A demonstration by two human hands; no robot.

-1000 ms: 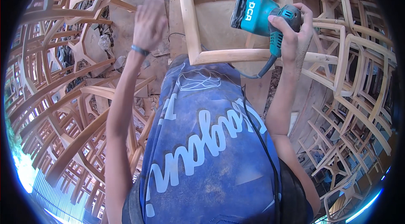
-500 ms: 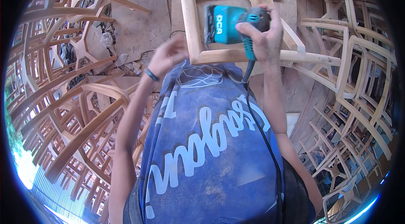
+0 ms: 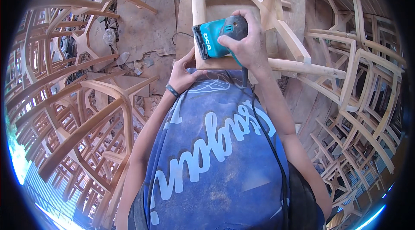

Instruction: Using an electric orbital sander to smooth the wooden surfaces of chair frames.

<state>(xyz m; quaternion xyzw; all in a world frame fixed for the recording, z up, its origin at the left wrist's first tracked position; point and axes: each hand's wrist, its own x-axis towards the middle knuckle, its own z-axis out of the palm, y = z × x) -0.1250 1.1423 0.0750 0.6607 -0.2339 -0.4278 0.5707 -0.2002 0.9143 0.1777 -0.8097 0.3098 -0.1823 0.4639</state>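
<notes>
My right hand (image 3: 250, 41) is wrapped round the dark rear body of a teal electric sander (image 3: 214, 34). The sander's pad rests against the near left corner of a pale wooden chair frame (image 3: 298, 66). At that same corner, my left hand (image 3: 185, 74) grips the frame from the left, thumb on the near side and fingers partly hidden behind the wood. A black power cord (image 3: 269, 137) runs from the sander down over my blue shirt (image 3: 216, 160). A dark band (image 3: 172, 90) circles my left wrist.
Stacked wooden chair frames (image 3: 86, 143) crowd the left side, and more chair frames (image 3: 359, 96) stand at the right. Scraps and litter (image 3: 136, 63) lie on the floor at the left. Flat boards (image 3: 151, 9) cover the ground beyond the frame.
The sander has moved left and slightly down in my right hand, from above the frame's opening onto its corner. My left hand has come right and closed on that corner.
</notes>
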